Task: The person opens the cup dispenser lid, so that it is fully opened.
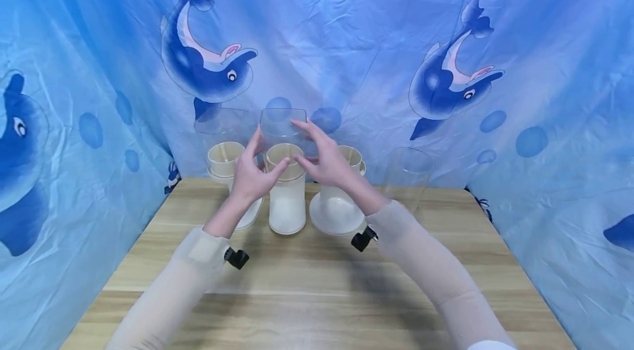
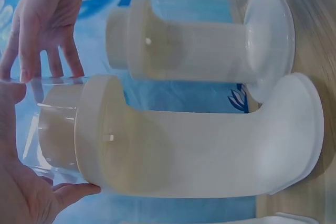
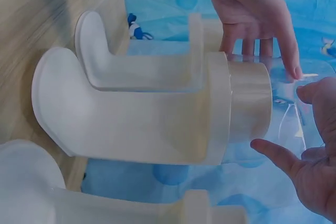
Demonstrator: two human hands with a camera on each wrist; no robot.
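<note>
A clear open-topped cylinder [image 1: 277, 125] stands upright over the cream collar [image 2: 94, 129] of the middle white stand [image 1: 287, 209]. My left hand [image 1: 251, 176] holds the cylinder from the left, its thumb low in front near the collar and its other fingers partly hidden behind. From the right, my right hand [image 1: 324, 158] holds the same cylinder with fingers spread, the thumb lower at the front. In the right wrist view, the collar's narrower ring [image 3: 251, 100] shows through the clear wall. The stand's foot [image 3: 52, 98] rests on the table.
On the left, a similar stand [image 1: 225, 160] carries another clear cylinder [image 1: 221, 120]. A third white stand [image 1: 339, 212] is close by on the right, partly behind my right hand. Farther right stands a loose clear cylinder [image 1: 408, 174]. A blue dolphin-print curtain [image 1: 337, 36] surrounds the wooden table [image 1: 307, 306].
</note>
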